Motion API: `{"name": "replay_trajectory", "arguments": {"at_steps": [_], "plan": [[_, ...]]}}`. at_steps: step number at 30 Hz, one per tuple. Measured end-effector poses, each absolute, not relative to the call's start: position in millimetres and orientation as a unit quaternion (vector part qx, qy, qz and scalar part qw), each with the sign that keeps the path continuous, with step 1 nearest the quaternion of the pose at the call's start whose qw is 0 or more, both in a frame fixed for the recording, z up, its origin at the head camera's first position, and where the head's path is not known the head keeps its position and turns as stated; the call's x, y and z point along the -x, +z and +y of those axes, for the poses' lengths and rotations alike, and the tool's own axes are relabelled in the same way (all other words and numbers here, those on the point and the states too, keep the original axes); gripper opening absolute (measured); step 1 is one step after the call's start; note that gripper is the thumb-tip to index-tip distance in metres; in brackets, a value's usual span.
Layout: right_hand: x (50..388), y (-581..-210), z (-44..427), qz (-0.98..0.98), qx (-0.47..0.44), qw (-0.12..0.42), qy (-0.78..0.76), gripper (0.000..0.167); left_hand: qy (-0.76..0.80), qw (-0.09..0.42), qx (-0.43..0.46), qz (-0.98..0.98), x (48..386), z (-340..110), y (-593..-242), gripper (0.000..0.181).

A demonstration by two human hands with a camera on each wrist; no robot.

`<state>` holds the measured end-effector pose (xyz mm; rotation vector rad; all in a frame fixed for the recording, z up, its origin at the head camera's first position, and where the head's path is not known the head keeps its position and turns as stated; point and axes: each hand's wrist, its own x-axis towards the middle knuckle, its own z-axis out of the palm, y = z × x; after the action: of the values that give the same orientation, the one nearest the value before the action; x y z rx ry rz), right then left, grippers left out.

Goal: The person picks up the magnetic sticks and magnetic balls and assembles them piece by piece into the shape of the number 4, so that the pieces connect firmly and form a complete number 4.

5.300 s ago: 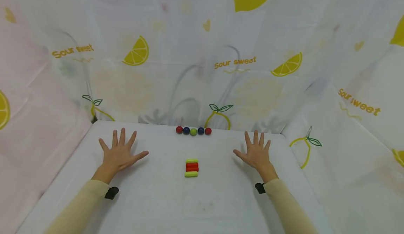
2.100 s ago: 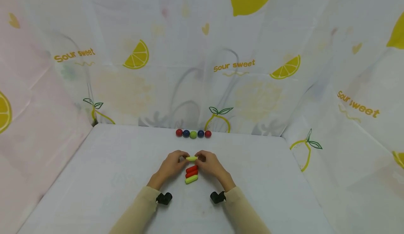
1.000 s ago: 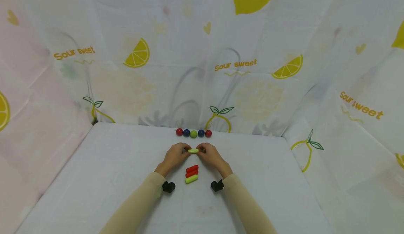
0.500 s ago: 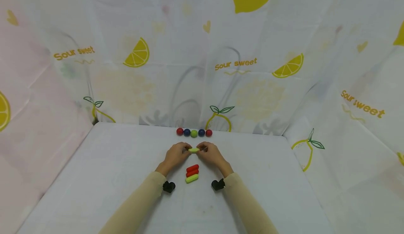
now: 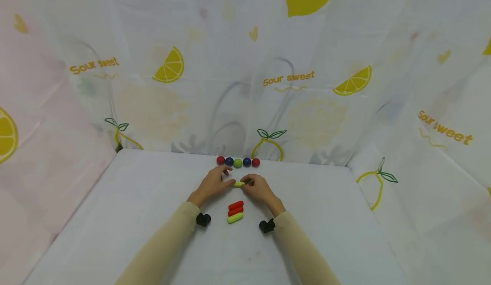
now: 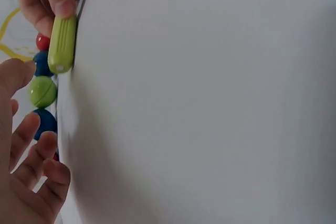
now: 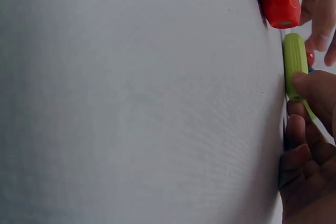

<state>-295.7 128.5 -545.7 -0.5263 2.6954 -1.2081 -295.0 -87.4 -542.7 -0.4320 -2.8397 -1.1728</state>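
Between thumb and fingers, my right hand (image 5: 260, 190) pinches one end of a yellow-green magnetic rod (image 5: 238, 184) (image 6: 63, 43). My left hand (image 5: 210, 184) is beside the rod's other end, its fingers spread; in the left wrist view they stand apart from it. Nearer me on the table, two red rods (image 5: 235, 205) (image 5: 235, 211) and a second yellow-green rod (image 5: 235, 218) lie side by side at a slant. In the right wrist view the red rods (image 7: 283, 9) show pale discs in their ends.
Along the back edge of the white table (image 5: 330, 221) sits a row of balls: red (image 5: 220, 160), blue (image 5: 229, 161), green (image 5: 238, 163), blue (image 5: 246, 162) and red (image 5: 255, 162). A lemon-print curtain (image 5: 230, 106) stands behind and at both sides.
From spread apart, both hands came together and carried the far yellow-green rod toward the balls. Since half a second ago, my left hand has let go of its end; the right still holds on.
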Motion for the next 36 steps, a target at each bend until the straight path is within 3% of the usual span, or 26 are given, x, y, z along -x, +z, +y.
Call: {"name": "replay_trajectory", "arguments": {"at_steps": [7,20,36], "plan": [[291.0,-545.9,130.2,0.889,0.171,0.092,-0.414,0.018,-0.308,0.074,0.116,-0.941,308.5,-98.1,-535.0,0.048],[296.3,-542.3,130.2,0.892,0.167,0.100,-0.408,0.016,-0.337,0.053,0.057,-0.938,332.6,-106.6,-531.7,0.055],[298.1,-544.5,131.8,0.893,0.171,0.091,-0.406,0.016,-0.296,0.057,0.059,-0.952,332.1,-113.8,-533.6,0.048]]}}
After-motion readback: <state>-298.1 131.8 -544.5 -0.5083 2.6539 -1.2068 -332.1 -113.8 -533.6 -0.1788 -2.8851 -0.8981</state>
